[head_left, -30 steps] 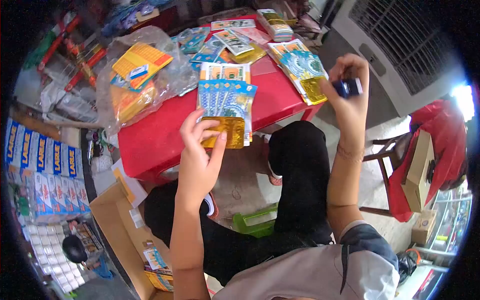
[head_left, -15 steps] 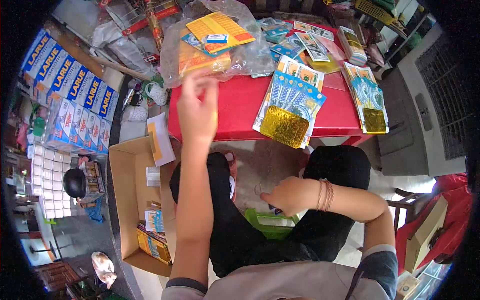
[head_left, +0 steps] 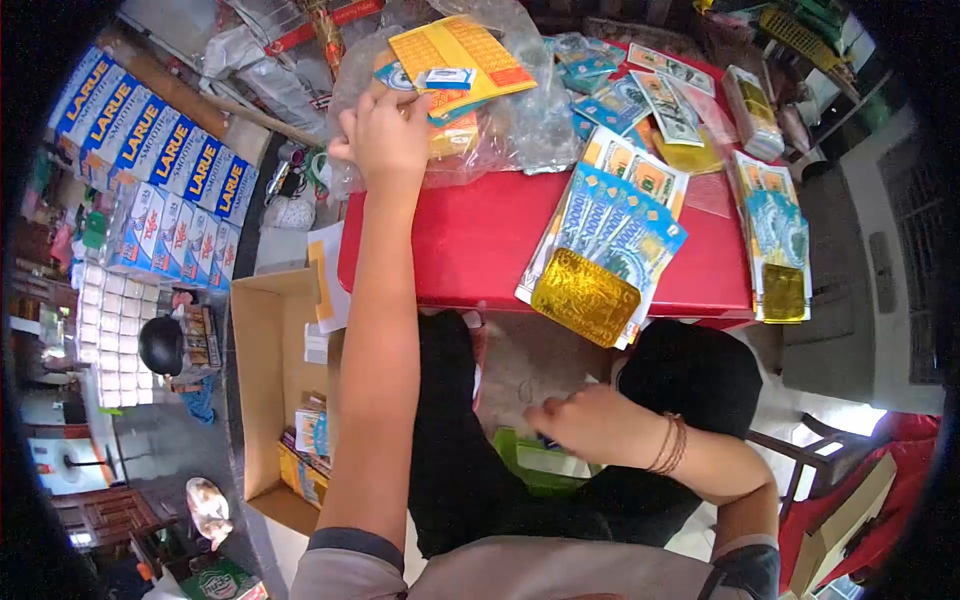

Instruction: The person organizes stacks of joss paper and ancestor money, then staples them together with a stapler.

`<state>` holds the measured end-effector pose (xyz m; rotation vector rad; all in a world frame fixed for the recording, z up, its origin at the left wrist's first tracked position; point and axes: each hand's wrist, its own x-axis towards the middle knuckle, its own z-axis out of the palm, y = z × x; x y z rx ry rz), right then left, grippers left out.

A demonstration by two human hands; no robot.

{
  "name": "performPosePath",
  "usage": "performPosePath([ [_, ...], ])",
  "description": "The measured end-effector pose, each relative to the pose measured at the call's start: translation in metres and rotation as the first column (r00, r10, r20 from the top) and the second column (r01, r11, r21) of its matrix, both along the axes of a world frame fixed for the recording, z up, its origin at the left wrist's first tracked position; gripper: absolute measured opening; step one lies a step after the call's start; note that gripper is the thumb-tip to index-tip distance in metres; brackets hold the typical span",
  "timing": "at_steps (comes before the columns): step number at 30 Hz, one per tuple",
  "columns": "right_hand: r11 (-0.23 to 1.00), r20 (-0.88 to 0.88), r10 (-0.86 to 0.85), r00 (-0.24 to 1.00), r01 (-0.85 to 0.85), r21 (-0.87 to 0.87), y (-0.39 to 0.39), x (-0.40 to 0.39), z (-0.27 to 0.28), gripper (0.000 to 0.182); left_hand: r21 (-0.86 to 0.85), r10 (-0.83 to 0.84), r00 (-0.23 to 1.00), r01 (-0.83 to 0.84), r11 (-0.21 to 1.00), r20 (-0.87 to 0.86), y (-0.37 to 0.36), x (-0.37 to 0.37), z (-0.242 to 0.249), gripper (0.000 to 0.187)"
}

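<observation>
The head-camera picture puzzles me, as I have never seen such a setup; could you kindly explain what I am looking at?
The picture comes from one camera worn on a person's head, looking down over their own arms and lap, which is why the edges bend. No machine is involved: both hands are bare. The left hand reaches across the red table and touches a clear plastic bag that holds yellow paper packs. The right hand is low by the knees, over a green tray; whether it holds anything cannot be told. On the table lie fanned blue printed sheets with a gold foil sheet on top, and more stacks behind. A cardboard box stands on the floor to the left.
</observation>
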<state>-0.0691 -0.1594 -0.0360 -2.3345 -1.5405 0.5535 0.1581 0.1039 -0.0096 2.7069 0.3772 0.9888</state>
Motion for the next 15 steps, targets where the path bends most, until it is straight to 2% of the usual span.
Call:
performPosePath([
  [1,0.997,0.052,-0.006,0.999,0.01,-0.075,-0.002,0.003,-0.004,0.031,-0.043,0.014,1.0,-0.014,0.999,0.006,0.0,0.002,0.003,0.024],
  [2,0.997,0.044,-0.008,0.999,0.011,-0.07,-0.001,0.005,-0.004,0.031,-0.038,0.013,1.0,-0.013,0.999,-0.001,0.002,0.003,0.005,0.024],
  [4,0.999,0.071,-0.013,0.997,0.016,-0.049,-0.003,0.007,0.002,0.032,-0.169,-0.053,0.998,0.059,0.984,0.041,0.009,0.005,0.005,0.022],
  [5,0.998,0.065,-0.01,0.998,0.013,-0.058,-0.003,0.008,0.006,0.032,-0.178,-0.05,0.998,0.055,0.983,0.036,0.011,0.006,0.005,0.022],
  [7,0.989,-0.151,0.02,0.988,0.002,0.145,0.0,0.009,0.017,0.032,-0.285,-0.152,0.949,0.232,0.93,0.278,0.009,0.004,0.013,0.029],
  [8,0.991,-0.148,0.022,0.989,-0.002,0.13,0.0,0.014,0.031,0.032,-0.418,-0.205,0.933,0.319,0.85,0.295,0.008,0.0,0.017,0.025],
  [10,0.963,-0.413,-0.016,0.911,0.125,0.239,0.006,0.032,0.062,0.038,-0.449,-0.221,0.917,0.36,0.818,0.332,0.01,0.002,0.013,0.025],
  [11,0.957,-0.365,-0.067,0.929,0.163,0.24,0.009,0.042,0.069,0.039,-0.47,-0.242,0.901,0.399,0.788,0.36,0.014,0.003,0.011,0.025],
  [13,0.89,-0.238,-0.179,0.955,0.26,0.375,0.019,0.067,0.09,0.038,-0.482,-0.263,0.867,0.461,0.745,0.423,0.008,-0.002,0.015,0.025],
  [15,0.789,-0.243,-0.375,0.894,0.446,0.422,0.037,0.098,0.104,0.035,-0.489,-0.282,0.829,0.523,0.698,0.483,0.007,-0.008,0.022,0.026],
])
